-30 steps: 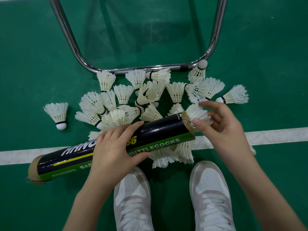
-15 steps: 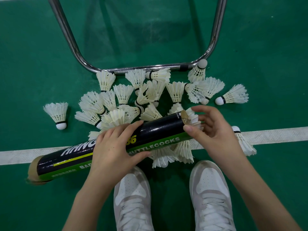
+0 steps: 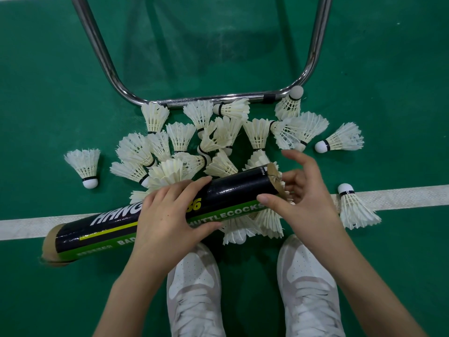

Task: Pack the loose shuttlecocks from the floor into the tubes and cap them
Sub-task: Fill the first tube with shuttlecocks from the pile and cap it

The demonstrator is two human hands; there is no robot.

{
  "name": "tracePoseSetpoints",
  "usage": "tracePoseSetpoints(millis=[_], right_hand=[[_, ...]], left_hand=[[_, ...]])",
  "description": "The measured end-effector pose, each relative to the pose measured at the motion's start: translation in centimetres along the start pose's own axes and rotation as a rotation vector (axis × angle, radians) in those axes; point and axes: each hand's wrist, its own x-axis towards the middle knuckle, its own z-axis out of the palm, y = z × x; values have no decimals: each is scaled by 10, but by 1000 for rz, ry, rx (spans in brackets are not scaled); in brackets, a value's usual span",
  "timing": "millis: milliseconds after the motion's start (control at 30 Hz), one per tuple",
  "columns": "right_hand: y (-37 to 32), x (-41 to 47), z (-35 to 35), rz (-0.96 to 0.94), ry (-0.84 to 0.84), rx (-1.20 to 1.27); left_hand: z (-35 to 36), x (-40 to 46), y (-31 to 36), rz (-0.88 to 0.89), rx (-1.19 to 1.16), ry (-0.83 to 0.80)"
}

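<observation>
A black and green shuttlecock tube (image 3: 238, 190) lies slanted above the floor, gripped around its middle by my left hand (image 3: 167, 215). Its open cardboard end points right. A white feather shuttlecock (image 3: 283, 188) sits almost fully inside that end, only its feather tips showing. My right hand (image 3: 308, 198) is at the opening with fingers spread, thumb against the tube's rim and fingertips on the feathers. Several loose shuttlecocks (image 3: 218, 137) lie heaped on the green floor behind the tube. No cap is in view.
A chrome tube frame (image 3: 218, 99) curves around the far side of the heap. Single shuttlecocks lie at the left (image 3: 85, 166), at the right (image 3: 340, 139) and on the white court line (image 3: 354, 207). My white shoes (image 3: 194, 288) stand just below the tube.
My right hand pushed the shuttlecock from outside the tube's mouth deep into it, then spread its fingers. The left hand and tube stayed put.
</observation>
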Motion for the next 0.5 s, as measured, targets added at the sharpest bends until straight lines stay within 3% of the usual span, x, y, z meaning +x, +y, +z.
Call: tracePoseSetpoints(millis=[500], right_hand=[[-2,1,-6,91,-153,178]], left_hand=[[1,-1,0,12,-8,-1]])
